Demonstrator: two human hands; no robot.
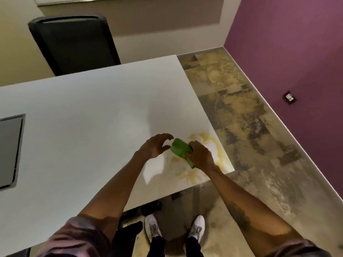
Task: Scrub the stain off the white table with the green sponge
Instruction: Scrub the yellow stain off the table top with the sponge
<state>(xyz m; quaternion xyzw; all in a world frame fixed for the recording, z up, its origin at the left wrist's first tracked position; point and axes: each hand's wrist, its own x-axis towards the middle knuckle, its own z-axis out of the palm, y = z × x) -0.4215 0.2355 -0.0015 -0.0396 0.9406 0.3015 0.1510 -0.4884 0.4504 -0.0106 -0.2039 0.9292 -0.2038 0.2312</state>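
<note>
The green sponge (181, 149) is gripped in my right hand (199, 154), held just above the near right corner of the white table (83, 117). A yellowish-brown stain (209, 140) spreads over that corner, partly hidden under the hand and sponge, with more smears (191, 176) toward the front edge. My left hand (156, 145) hovers just left of the sponge with fingers spread and curled, its fingertips close to the sponge but apart from it.
A black office chair (74, 43) stands behind the table's far edge. A grey recessed panel (10, 151) sits in the tabletop at the left. The table's right edge (204, 112) drops to mottled flooring beside a purple wall (297, 52). My white shoes (154, 227) stand below the front edge.
</note>
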